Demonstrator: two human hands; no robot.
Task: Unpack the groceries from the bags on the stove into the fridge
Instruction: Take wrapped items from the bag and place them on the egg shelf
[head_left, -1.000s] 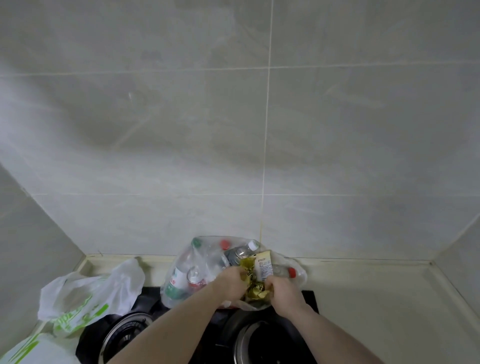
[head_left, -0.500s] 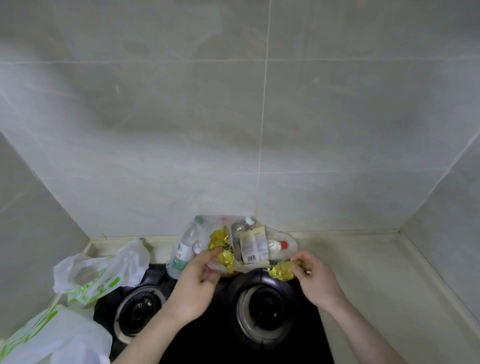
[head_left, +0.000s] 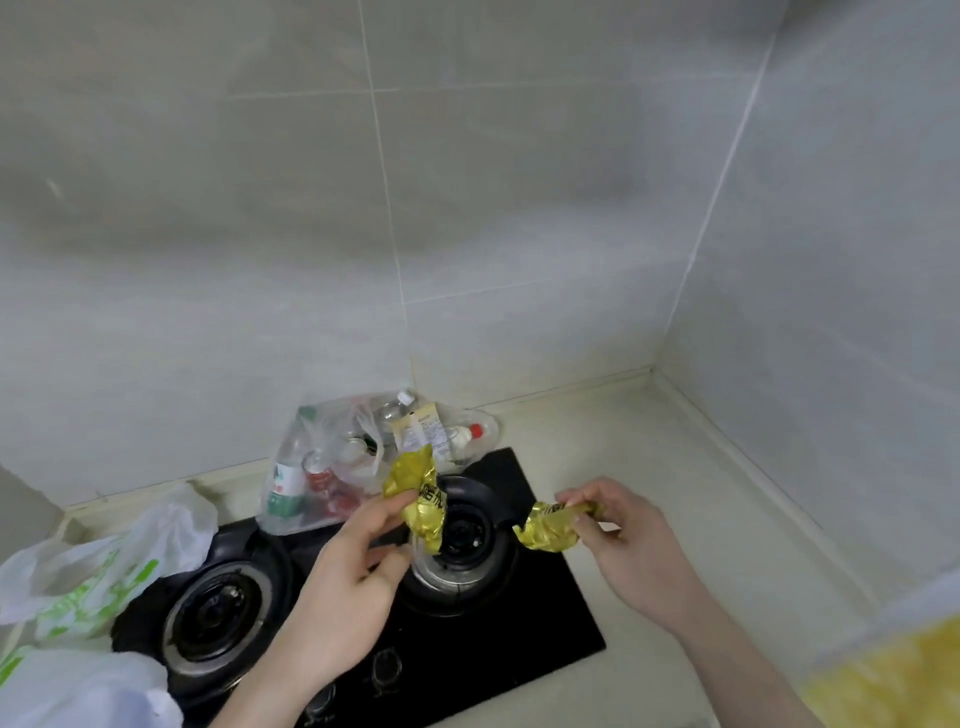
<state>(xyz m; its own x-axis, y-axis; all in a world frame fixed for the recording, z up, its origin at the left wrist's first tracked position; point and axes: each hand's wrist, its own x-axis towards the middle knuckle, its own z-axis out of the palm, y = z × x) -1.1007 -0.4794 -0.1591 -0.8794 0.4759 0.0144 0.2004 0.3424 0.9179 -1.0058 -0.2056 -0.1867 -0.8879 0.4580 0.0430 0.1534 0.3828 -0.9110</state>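
My left hand (head_left: 343, 582) pinches one crinkled gold foil packet (head_left: 418, 496); my right hand (head_left: 631, 545) grips a second gold foil packet (head_left: 545, 527). They are held apart above the black glass stove (head_left: 519, 644). Beyond, the clear plastic bag of bottles (head_left: 332, 467) sits at the stove's far edge. I should grip lightly and carry both to the fridge, which is out of view.

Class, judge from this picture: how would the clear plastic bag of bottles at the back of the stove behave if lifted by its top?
The clear bag looks thin and crumpled, so it would probably sag. Several bottles inside suggest it is fairly heavy, and they may shift or roll together.
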